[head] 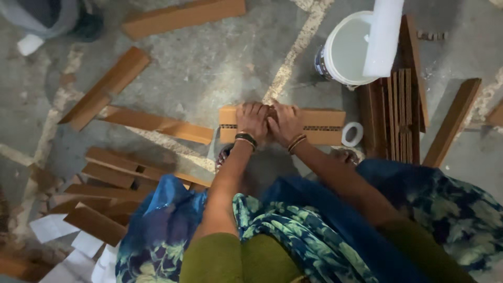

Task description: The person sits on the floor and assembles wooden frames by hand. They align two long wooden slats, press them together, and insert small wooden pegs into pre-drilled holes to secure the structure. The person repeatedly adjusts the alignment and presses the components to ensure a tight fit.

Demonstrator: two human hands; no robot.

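Note:
A long, narrow brown cardboard box [322, 126] lies on the concrete floor in front of me, with a dark strip of tape running along its side. My left hand [252, 120] and my right hand [285, 123] press side by side on the box's middle, fingers curled over its top edge. Both wrists carry bangles. Whatever sits under the fingers is hidden. A roll of white tape [352, 134] rests on the floor just right of the box.
Flat brown cardboard pieces [107, 86] lie scattered at left and top, with a pile [110, 175] by my left knee. A stack of cardboard stands on edge [401, 112] at right. A white bucket [346, 50] holds a white sheet. White paper scraps [68, 241] lie bottom left.

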